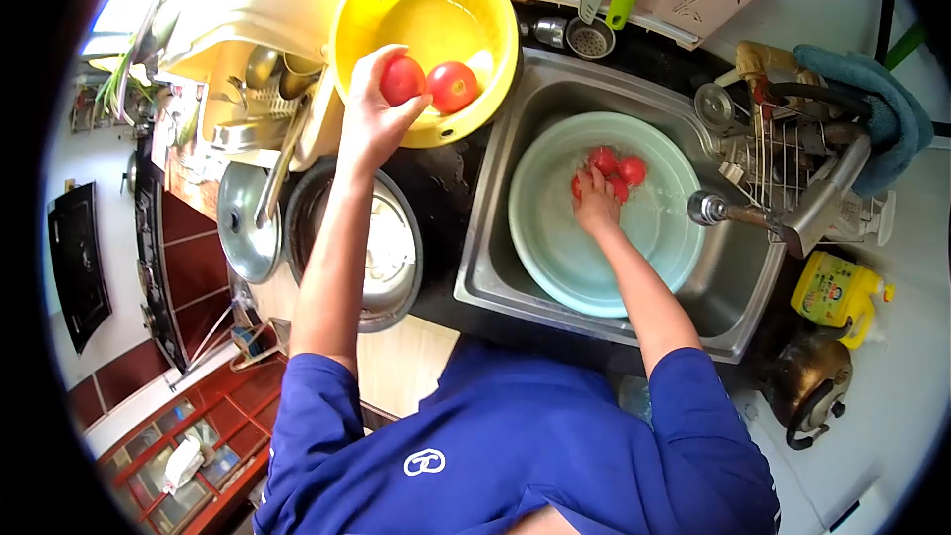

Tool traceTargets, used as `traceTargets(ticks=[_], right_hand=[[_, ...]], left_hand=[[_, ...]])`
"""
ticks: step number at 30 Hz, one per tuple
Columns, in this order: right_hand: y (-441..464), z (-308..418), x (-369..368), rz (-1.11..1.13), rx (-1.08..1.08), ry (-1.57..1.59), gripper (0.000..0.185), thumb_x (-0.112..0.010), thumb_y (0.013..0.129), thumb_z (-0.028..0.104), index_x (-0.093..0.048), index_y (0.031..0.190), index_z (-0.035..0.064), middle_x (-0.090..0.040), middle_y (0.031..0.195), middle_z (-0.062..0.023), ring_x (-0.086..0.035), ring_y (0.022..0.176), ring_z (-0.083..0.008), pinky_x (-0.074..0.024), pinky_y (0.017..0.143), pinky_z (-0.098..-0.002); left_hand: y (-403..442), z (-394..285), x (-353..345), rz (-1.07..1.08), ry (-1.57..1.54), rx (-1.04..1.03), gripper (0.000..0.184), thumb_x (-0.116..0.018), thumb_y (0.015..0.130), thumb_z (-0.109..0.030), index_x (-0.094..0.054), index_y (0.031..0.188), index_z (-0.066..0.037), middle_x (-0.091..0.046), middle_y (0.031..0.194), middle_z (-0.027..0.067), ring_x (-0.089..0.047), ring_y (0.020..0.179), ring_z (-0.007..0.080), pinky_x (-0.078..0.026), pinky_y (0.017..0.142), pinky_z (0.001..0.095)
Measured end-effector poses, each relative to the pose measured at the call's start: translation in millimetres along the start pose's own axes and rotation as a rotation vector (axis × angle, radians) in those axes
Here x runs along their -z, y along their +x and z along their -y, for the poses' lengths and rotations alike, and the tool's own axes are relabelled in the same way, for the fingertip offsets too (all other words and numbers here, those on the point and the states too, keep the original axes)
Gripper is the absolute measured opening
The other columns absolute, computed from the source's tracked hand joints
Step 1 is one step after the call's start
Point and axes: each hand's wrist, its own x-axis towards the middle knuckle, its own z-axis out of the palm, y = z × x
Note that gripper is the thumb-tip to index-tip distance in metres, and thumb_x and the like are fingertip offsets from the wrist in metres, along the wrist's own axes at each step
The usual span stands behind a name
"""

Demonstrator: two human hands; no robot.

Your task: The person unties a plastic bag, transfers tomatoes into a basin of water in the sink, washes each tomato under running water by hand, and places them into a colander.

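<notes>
My left hand [376, 109] is closed round a red tomato [401, 80], held over the lower part of a yellow basin [357, 15]. Right beside it, another tomato [453, 87] lies in that basin. In the sink [475, 263], a pale green basin [555, 282] holds water and several red tomatoes [631, 170]. My right hand [596, 203] is down in this basin with its fingers over the tomatoes at their near left side; whether it grips one is hard to make out.
A metal faucet [733, 210] reaches over the green basin's right side. Left of the sink sits a metal pot [413, 282] beside a glass lid [248, 228]. A yellow bottle [827, 287] and a kettle [807, 376] stand at the right.
</notes>
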Motion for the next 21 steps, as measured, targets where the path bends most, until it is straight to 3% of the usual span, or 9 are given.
traceTargets(ticks=[1, 4, 5, 8, 13, 14, 17, 19, 21], right_hand=[[-1.3, 11.3, -0.3, -0.012, 0.022, -0.192, 0.058, -0.06, 0.074, 0.017, -0.042, 0.129, 0.0215, -0.026, 0.138, -0.0109, -0.036, 0.117, -0.031, -0.0372, 0.09, -0.0451], [8.2, 12.6, -12.7, 0.016, 0.062, -0.533, 0.065, -0.063, 0.07, 0.017, -0.038, 0.131, 0.023, -0.029, 0.134, -0.0117, -0.036, 0.114, -0.0299, -0.0384, 0.086, -0.0411], [11.5, 2.0, -29.5, -0.15, 0.126, -0.656, 0.066, -0.066, 0.066, 0.018, -0.04, 0.128, 0.0229, -0.036, 0.127, -0.0116, -0.042, 0.105, -0.03, -0.0398, 0.081, -0.0387], [22.5, -9.0, -36.5, -0.284, 0.17, -0.704, 0.037, -0.055, 0.078, 0.019, -0.05, 0.115, 0.0187, -0.047, 0.117, -0.0101, -0.048, 0.096, -0.0292, -0.0402, 0.075, -0.0398], [32.4, -10.9, -6.9, -0.201, 0.196, -0.526, 0.041, -0.058, 0.077, 0.029, -0.051, 0.115, 0.0152, -0.048, 0.118, -0.0128, -0.051, 0.096, -0.0299, -0.0418, 0.079, -0.0416], [27.1, -8.9, 1.6, -0.188, 0.184, -0.467, 0.043, -0.059, 0.077, 0.031, -0.05, 0.116, 0.0147, -0.048, 0.119, -0.0136, -0.051, 0.098, -0.0307, -0.0422, 0.08, -0.0425], [17.9, -13.6, 27.5, -0.196, 0.085, 0.287, 0.052, -0.059, 0.077, 0.035, -0.046, 0.123, 0.013, -0.045, 0.125, -0.0136, -0.05, 0.106, -0.0301, -0.0434, 0.085, -0.043], [-12.4, -3.0, 77.5, -0.003, -0.063, 0.964, 0.054, -0.056, 0.08, 0.038, -0.043, 0.126, 0.0134, -0.043, 0.128, -0.0126, -0.051, 0.108, -0.0274, -0.0445, 0.086, -0.042], [-38.8, -4.9, 109.5, 0.062, -0.096, 1.449, 0.057, -0.05, 0.083, 0.046, -0.04, 0.128, 0.0131, -0.043, 0.129, -0.0098, -0.053, 0.107, -0.0216, -0.0464, 0.085, -0.0395]], left_hand=[[9.8, 11.8, 0.4, 0.091, 0.072, -0.049, 0.053, -0.072, 0.06, -0.008, -0.053, 0.11, -0.006, -0.051, 0.112, 0.0147, -0.051, 0.102, 0.0317, -0.041, 0.091, 0.0361], [24.9, 41.2, -9.7, 0.359, 0.48, -0.15, 0.053, -0.068, 0.061, -0.003, -0.054, 0.112, -0.01, -0.051, 0.114, 0.0136, -0.049, 0.106, 0.0313, -0.041, 0.092, 0.037], [28.3, 43.9, -12.7, 0.409, 0.518, -0.139, 0.051, -0.065, 0.063, -0.005, -0.054, 0.113, -0.011, -0.051, 0.115, 0.0128, -0.048, 0.108, 0.0306, -0.041, 0.092, 0.0367], [39.2, 42.3, -11.9, 0.529, 0.571, -0.097, 0.048, -0.064, 0.066, -0.01, -0.053, 0.113, -0.011, -0.05, 0.117, 0.0129, -0.048, 0.108, 0.0312, -0.041, 0.092, 0.0368], [31.8, 16.9, -4.3, 0.391, 0.599, -0.223, 0.05, -0.068, 0.07, -0.021, -0.054, 0.117, -0.011, -0.046, 0.128, 0.0125, -0.043, 0.117, 0.0309, -0.037, 0.096, 0.0368], [27.6, 12.1, -6.8, 0.236, 0.428, -0.287, 0.042, -0.067, 0.072, -0.017, -0.057, 0.112, -0.009, -0.051, 0.12, 0.0136, -0.047, 0.113, 0.0311, -0.039, 0.094, 0.0371], [-9.0, -59.4, -20.0, 0.023, -0.161, -0.16, 0.025, -0.062, 0.076, -0.005, -0.059, 0.101, -0.004, -0.06, 0.099, 0.0121, -0.06, 0.088, 0.0226, -0.048, 0.076, 0.0315], [-49.7, -83.5, -62.7, 0.107, -0.538, -0.029, 0.019, -0.059, 0.079, -0.003, -0.059, 0.098, -0.003, -0.061, 0.092, 0.0077, -0.059, 0.077, 0.0165, -0.048, 0.071, 0.0281], [-83.1, -103.4, -119.2, 0.363, -0.735, 0.063, 0.029, -0.057, 0.083, -0.008, -0.055, 0.112, -0.005, -0.056, 0.107, 0.0084, -0.053, 0.1, 0.0156, -0.043, 0.083, 0.0264]])
